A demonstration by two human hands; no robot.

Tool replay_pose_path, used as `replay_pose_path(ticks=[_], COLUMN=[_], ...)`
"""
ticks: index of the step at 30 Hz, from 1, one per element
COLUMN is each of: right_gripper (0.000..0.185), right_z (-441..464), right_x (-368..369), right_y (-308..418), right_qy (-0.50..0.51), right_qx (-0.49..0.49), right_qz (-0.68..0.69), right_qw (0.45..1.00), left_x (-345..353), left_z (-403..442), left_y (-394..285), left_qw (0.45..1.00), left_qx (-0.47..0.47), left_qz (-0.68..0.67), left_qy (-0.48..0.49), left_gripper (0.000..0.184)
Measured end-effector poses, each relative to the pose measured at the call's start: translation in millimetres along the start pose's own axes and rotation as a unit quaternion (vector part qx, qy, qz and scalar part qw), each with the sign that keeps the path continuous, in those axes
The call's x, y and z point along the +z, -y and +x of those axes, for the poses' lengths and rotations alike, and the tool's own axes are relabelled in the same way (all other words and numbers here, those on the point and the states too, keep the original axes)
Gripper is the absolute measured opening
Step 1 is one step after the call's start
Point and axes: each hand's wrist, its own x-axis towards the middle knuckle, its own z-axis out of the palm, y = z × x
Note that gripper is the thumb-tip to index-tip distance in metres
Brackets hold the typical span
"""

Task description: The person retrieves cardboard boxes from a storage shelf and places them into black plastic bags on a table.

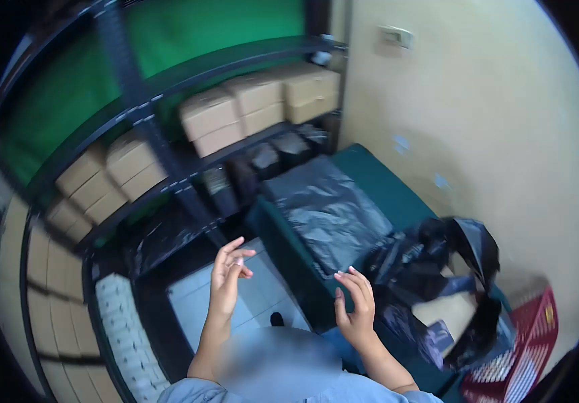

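Note:
My left hand (229, 272) is raised over the tiled floor, fingers apart and slightly curled, with nothing in it. Across from it, my right hand (355, 301) is also up, thumb and fingers spread, holding nothing. The nearest thing to my right hand is a flat black plastic bag (326, 208) spread on a dark green bench (366, 174). Just right of that hand stands an open black plastic bag (403, 269). Inside it show a pale item (447, 314) and a small bluish packet (439, 336), their kinds unclear.
Dark metal shelving (145, 111) with brown cardboard boxes (215, 117) runs along the far side. More boxes (54, 262) and a row of white packs (125, 329) are at left. A red perforated basket (531, 329) stands at lower right beside the wall (491, 101).

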Motion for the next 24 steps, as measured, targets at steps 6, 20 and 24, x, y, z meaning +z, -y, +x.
replay_pose_path(ticks=[6, 20, 24], right_gripper=[0.032, 0.032, 0.032], right_z=[18.4, -8.5, -10.6], right_x=[82.6, 301.0, 355.9], right_y=[58.1, 266.5, 315.2], right_qy=[0.124, 0.324, 0.329], right_qx=[-0.094, -0.224, -0.272], right_qz=[0.112, 0.339, 0.37], right_qw=[0.981, 0.854, 0.825], left_x=[-122.6, -265.7, -295.0], left_z=[-94.2, -286.8, -296.7], left_y=[-38.8, -126.7, -127.4], left_qw=[0.937, 0.67, 0.618], left_qx=[0.088, 0.219, 0.209], left_qz=[0.08, 0.314, 0.38], left_qy=[-0.329, -0.636, -0.656], left_gripper=[0.036, 0.027, 0.027])
